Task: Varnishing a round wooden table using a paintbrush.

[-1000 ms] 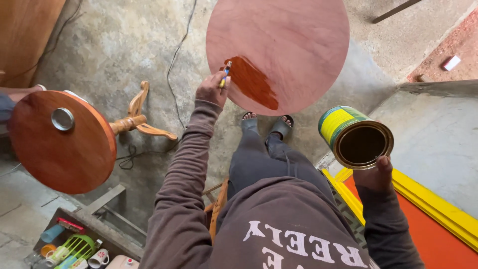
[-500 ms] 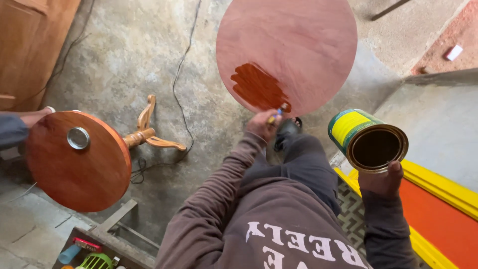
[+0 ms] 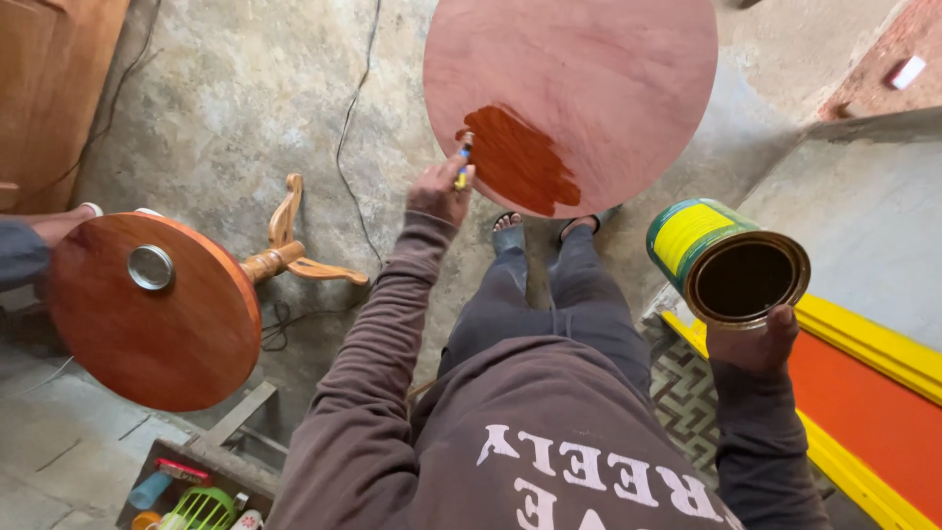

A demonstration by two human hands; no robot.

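My left hand (image 3: pixel 442 191) pinches light, stiff brush (image 3: pixel 463 162) at round tabletop (image 3: pixel 589 79), upper centre. Right hand (image 3: pixel 754 344) fingers wrap open tin (image 3: pixel 728 263); sloshy, keep level.

Soft, even daylight fills the scene — no hard shadows, only a faint sheen on the varnished round tabletop (image 3: pixel 147 314). Focus is sharp throughout — wide-angle bending stretches the edges.
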